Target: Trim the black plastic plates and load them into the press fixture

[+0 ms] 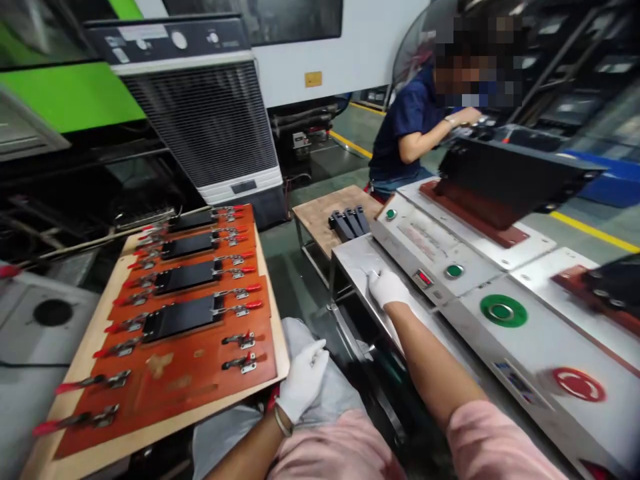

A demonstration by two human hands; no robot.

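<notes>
My left hand (304, 380), in a white glove, rests on my lap near the right edge of the clamp board, its fingers curled together; whether something is in them cannot be made out. My right hand (388, 288), also gloved, is over the metal ledge (353, 257) in front of the control boxes, its fingers pinched near a small thin item too blurred to name. Several flat black parts (187, 277) lie held by toggle clamps (243, 303) with red handles on the orange board (175, 393) at the left.
Black parts (349, 222) lie on a low wooden table (320, 207). Control boxes (420, 240) with green buttons and a red button (579, 385) line the right side. A person in dark blue (410, 127) sits beyond them. An air cooler (200, 120) stands behind the board.
</notes>
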